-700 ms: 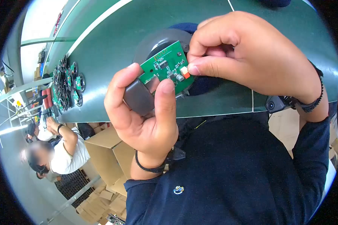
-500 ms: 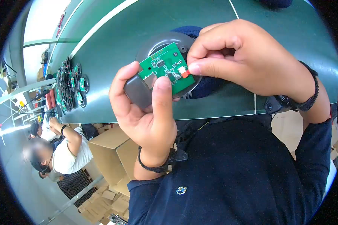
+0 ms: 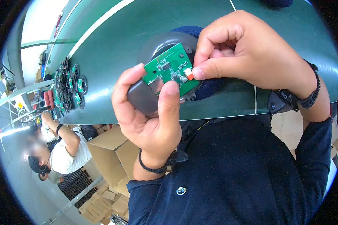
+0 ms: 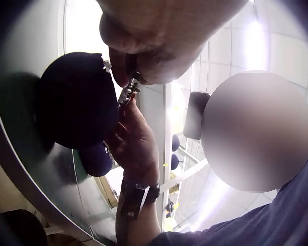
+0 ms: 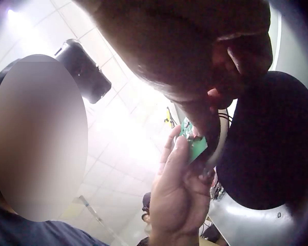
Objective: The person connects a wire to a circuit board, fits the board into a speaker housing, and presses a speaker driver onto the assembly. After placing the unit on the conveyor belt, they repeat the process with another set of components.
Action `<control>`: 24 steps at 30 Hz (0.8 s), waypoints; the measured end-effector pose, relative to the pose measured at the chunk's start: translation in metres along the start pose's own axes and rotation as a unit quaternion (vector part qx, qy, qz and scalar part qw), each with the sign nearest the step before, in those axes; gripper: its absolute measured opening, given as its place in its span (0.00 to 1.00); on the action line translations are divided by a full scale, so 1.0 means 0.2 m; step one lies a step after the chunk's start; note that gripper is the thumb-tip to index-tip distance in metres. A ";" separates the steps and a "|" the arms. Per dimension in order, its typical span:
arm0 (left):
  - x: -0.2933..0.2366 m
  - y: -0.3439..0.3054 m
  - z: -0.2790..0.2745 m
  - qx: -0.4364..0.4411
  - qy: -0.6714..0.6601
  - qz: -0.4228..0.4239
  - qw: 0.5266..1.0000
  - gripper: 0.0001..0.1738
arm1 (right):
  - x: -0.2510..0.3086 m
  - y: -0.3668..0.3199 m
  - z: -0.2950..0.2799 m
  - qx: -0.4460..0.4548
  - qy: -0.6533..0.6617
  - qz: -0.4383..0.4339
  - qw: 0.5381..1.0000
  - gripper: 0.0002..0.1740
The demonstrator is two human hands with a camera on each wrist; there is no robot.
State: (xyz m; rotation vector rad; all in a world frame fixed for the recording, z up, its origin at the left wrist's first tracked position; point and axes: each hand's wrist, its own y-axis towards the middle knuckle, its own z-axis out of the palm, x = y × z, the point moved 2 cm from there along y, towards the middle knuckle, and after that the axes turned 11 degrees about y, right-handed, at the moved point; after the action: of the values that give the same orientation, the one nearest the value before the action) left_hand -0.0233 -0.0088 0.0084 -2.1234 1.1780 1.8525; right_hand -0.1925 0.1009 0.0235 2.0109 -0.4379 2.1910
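The left hand (image 3: 148,112) grips a dark grey housing (image 3: 142,98) together with a green circuit board (image 3: 171,65), its thumb lying on the board's lower edge. At the board's right side, the right hand (image 3: 240,56) pinches near a white and red connector (image 3: 189,74) with thumb and forefinger. Behind the board a round grey ring part (image 3: 165,38) shows, with a dark blue fabric piece (image 3: 210,88) beyond it. In the right wrist view the board (image 5: 197,148) stands between both hands. Whatever lies inside the right fingers is hidden.
A pile of green boards with black rings (image 3: 65,86) lies on the green table (image 3: 112,75) at the left. Open cardboard boxes (image 3: 107,144) stand below the table edge. Another person in a white shirt (image 3: 69,150) is at the left. A dark object (image 3: 277,3) sits at the top right.
The board has tilted slightly, and both hands have shifted a little. The right thumb and forefinger remain at the connector.
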 end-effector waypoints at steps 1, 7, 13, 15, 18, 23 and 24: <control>-0.01 -0.01 0.00 0.023 -0.007 -0.016 1.000 0.28 | -0.01 0.00 -0.01 -0.001 -0.004 -0.007 1.000 0.06; -0.06 -0.07 0.00 0.065 0.114 0.303 0.944 0.25 | 0.07 -0.04 -0.23 0.097 -0.094 -0.170 0.976 0.09; -0.11 -0.23 0.06 0.109 0.195 0.396 0.891 0.15 | 0.04 0.06 -0.22 0.036 -0.189 -0.200 0.961 0.06; -0.09 -0.23 0.06 0.110 0.208 0.376 0.896 0.16 | 0.09 0.10 -0.11 0.081 -0.318 -0.258 0.909 0.09; -0.09 -0.22 0.04 0.102 0.186 0.370 0.904 0.17 | 0.13 0.13 -0.01 0.093 -0.444 -0.287 0.843 0.15; -0.09 -0.22 0.04 0.098 0.181 0.361 0.910 0.18 | 0.13 0.14 0.06 0.040 -0.486 -0.286 0.825 0.12; -0.09 -0.23 0.04 0.101 0.177 0.356 0.912 0.18 | 0.13 0.13 0.07 0.046 -0.490 -0.287 0.822 0.12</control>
State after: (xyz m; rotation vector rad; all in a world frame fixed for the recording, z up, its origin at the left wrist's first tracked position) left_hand -0.0022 0.0350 0.0034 -2.1252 2.3677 1.4408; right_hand -0.1896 0.0689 0.0470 2.7100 0.2056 0.7345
